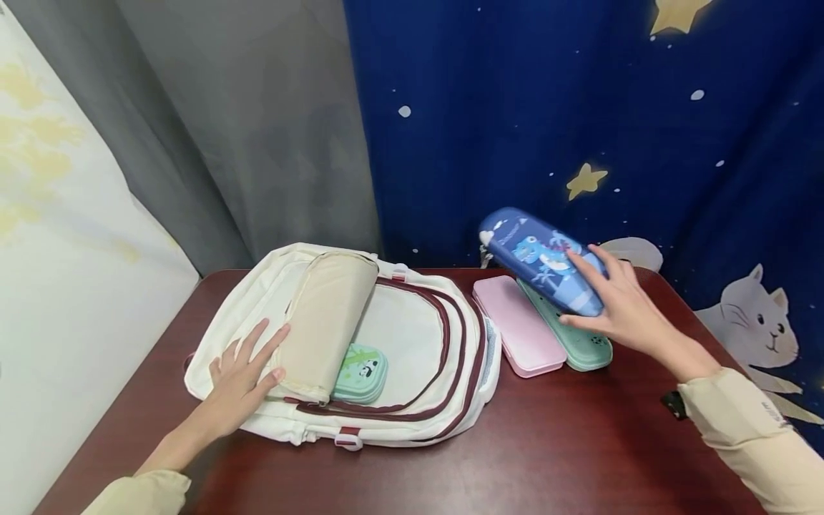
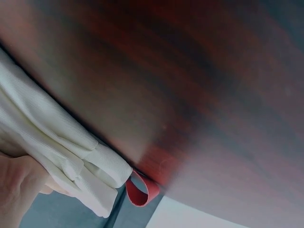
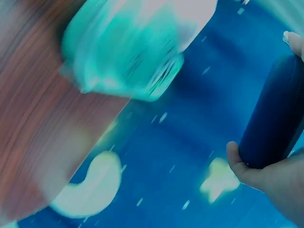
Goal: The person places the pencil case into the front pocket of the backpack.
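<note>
A blue pencil case (image 1: 547, 261) with a dinosaur picture is held up by my right hand (image 1: 621, 304), the thumb and fingers gripping its sides. The right wrist view shows the dark side of this pencil case (image 3: 273, 114) in that hand. Below it, a pink pencil case (image 1: 518, 322) and a green pencil case (image 1: 586, 343) lie side by side. My left hand (image 1: 241, 379) rests with spread fingers on the folded-back beige flap (image 1: 328, 322) of a white backpack (image 1: 412, 329). A small green panda case (image 1: 362, 373) lies inside the backpack, partly hidden under the flap.
The backpack and cases lie on a dark red-brown table (image 1: 566, 458). Behind it hang a grey curtain (image 1: 270, 143) and a blue starry curtain (image 1: 476, 129). A white patterned surface (image 1: 71, 236) borders the left side. A red loop (image 2: 142, 190) sticks out from the backpack.
</note>
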`<move>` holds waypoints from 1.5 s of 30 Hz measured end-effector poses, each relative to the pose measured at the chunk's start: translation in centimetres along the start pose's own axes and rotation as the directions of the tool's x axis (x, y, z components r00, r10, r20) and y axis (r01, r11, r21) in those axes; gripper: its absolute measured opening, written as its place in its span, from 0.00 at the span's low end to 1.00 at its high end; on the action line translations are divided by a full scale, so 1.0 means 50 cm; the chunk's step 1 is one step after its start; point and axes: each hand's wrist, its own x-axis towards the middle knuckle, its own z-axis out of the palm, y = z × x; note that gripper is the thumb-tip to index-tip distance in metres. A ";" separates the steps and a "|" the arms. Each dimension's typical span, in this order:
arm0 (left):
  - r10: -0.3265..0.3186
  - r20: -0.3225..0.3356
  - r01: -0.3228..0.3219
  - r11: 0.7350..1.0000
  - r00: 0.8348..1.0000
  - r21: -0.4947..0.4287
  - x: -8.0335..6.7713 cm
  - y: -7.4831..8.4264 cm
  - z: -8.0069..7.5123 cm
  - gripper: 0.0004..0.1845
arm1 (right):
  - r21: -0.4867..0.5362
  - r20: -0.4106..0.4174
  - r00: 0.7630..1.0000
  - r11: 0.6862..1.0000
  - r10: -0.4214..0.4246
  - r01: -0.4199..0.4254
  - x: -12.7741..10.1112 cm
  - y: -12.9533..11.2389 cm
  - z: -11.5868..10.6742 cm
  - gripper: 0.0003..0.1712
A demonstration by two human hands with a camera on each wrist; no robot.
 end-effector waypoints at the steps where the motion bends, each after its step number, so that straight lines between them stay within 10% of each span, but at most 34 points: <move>1: 0.002 -0.001 -0.002 1.000 1.000 0.001 0.001 0.001 0.000 0.33 | 0.009 0.011 1.000 1.000 -0.018 0.018 0.005 -0.011 0.007 0.60; 23: -0.009 0.020 0.009 1.000 1.000 0.004 0.012 0.023 -0.001 0.32 | 0.204 0.282 0.930 0.962 -0.237 0.183 0.050 -0.170 0.131 0.57; 45: -0.005 0.018 0.005 1.000 1.000 0.011 0.012 0.040 0.013 0.33 | 0.203 0.293 0.900 0.941 -0.323 0.271 0.070 -0.216 0.201 0.53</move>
